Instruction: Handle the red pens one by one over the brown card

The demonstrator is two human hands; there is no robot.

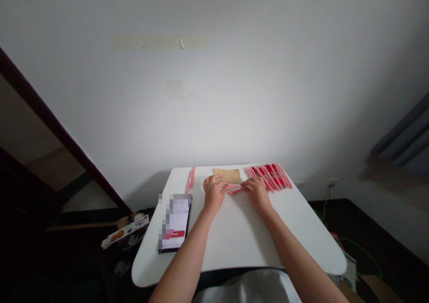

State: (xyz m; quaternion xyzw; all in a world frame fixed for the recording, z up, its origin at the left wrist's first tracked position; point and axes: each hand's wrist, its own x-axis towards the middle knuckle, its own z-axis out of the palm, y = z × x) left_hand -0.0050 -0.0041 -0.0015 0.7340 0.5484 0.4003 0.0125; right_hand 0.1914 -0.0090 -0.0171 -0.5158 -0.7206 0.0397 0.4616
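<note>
Above the middle of the white table, my left hand (213, 190) is closed, its fingertips pinching a pink pen part (231, 186) that points toward my other hand. My right hand (257, 190) is closed too, its fingers at the far end of that part. A second pink pen piece (235, 191) sticks out to the left from under my right fingers; whether it is gripped or lies on the table is unclear. Just beyond the hands lies a tan paper piece (228, 175). Beside my right hand is a row of pink and red pens (271, 178).
A single pink pen (191, 180) lies at the far left of the white table (241, 245). A phone (176, 225) with a lit screen lies left of my forearm. The wall (214, 115) stands behind the table. A box (125, 231) is on the floor at left.
</note>
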